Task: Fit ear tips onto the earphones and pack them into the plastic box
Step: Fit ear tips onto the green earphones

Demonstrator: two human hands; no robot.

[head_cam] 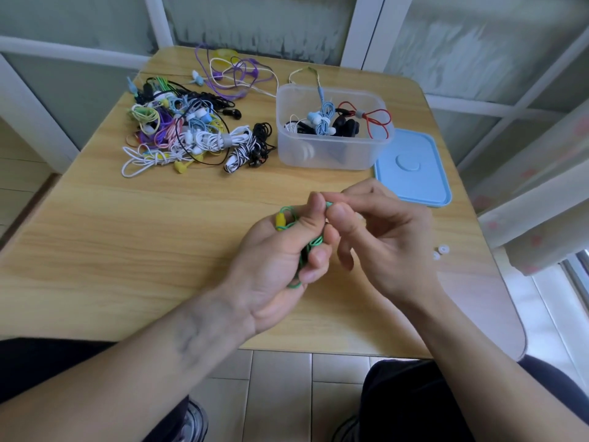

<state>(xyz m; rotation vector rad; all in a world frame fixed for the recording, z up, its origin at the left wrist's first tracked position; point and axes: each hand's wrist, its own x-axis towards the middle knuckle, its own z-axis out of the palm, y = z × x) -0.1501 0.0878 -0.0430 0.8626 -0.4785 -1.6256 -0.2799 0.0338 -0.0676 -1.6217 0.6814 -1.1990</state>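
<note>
Green-corded earphones (pixel 304 250) sit bunched in the left hand (pixel 280 253), fingers curled round the cord, a yellow piece (pixel 280 221) showing at the top of the bundle. Right hand (pixel 379 237) meets it at table centre: thumb and forefinger pinch the earphone end (pixel 328 204) against the left fingertips. Can't tell if a tip is on it, too small and hidden. Two loose white ear tips (pixel 439 252) lie on the wooden table (pixel 127 250) at 3 o'clock from the hands, near the edge. Clear plastic box (pixel 331 154) at 12 o'clock holds a few earphones already: pale blue, black, red cord. Blue lid (pixel 414 167) lies flat just beside the box, at its 4 o'clock. Tangled pile of mixed earphones (pixel 191 132) at 10 o'clock, purple and white cords trailing off toward the far edge.
</note>
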